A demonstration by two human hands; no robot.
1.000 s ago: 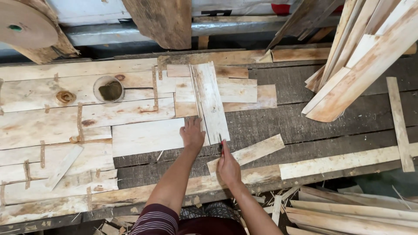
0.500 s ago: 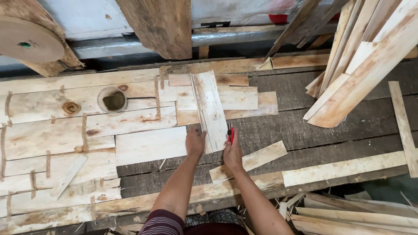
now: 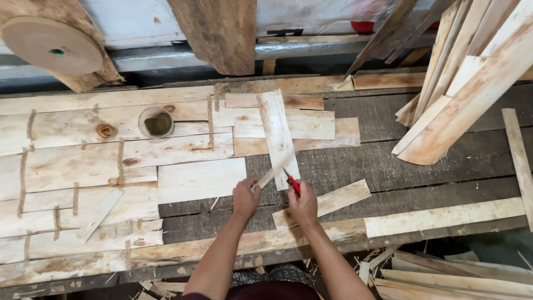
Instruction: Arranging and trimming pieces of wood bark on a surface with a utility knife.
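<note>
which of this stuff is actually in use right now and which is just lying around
In use:
- left hand pulling a thin wood sliver
- right hand holding a red-handled knife
- upright veneer strip under both

Lying about:
- paper tape roll
- small round cup
- leaning slats
- loose veneer piece
- taped veneer sheet
</note>
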